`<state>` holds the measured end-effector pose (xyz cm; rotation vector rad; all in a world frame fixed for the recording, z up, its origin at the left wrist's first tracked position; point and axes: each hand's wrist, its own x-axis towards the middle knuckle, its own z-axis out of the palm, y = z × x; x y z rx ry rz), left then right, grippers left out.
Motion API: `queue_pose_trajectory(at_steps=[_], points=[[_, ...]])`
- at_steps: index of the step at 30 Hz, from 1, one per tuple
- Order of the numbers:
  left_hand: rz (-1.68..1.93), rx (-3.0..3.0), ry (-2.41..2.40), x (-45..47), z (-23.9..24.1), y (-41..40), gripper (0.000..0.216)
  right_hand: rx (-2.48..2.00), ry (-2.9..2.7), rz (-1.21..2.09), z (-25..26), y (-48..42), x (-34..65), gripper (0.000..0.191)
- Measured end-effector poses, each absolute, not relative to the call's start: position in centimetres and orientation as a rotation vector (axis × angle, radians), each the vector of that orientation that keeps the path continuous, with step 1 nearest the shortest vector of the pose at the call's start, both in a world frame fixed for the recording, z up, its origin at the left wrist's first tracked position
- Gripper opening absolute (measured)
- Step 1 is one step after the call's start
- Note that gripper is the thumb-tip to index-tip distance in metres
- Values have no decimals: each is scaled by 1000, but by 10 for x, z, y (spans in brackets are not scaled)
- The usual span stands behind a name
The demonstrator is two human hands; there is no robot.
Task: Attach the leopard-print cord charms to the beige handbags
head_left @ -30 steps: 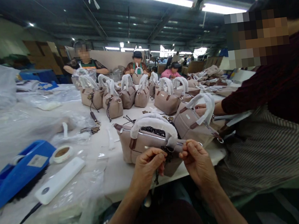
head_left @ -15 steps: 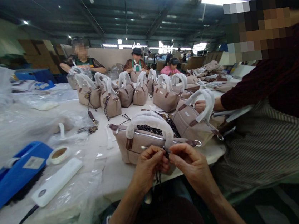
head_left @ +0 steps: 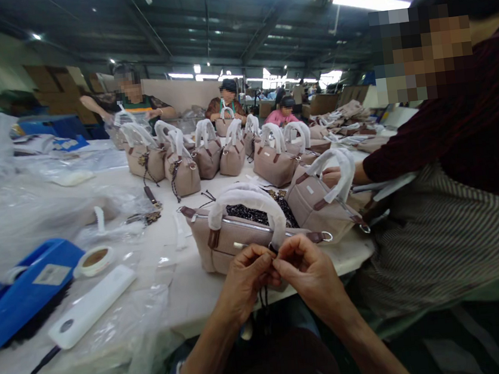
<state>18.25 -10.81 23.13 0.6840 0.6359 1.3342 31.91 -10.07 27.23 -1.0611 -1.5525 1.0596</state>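
A taupe handbag with a white-wrapped handle lies at the near edge of the white table. My left hand and my right hand meet just in front of it, fingers pinched together on a small dark cord or charm that hangs down by the bag's front ring. A bangle sits on my left wrist. What exactly the fingertips grip is too small to make out.
A co-worker in a dark red sleeve at my right holds a second taupe bag. Several more bags stand in rows farther back, other people behind them. A blue tape dispenser, tape roll, white remote-like block and plastic sheeting lie left.
My two hands have come together from slightly apart and now pinch at one spot by the bag's front. The view shifted a little; the co-worker's bag stays held.
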Motion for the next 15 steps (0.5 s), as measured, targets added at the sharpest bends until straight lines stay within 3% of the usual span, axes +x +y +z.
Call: queue_pose_trajectory(at_steps=[15], points=[[1430, 921, 843, 177, 232, -110, 22, -1104, -1635, 980, 271, -98, 319, 11]])
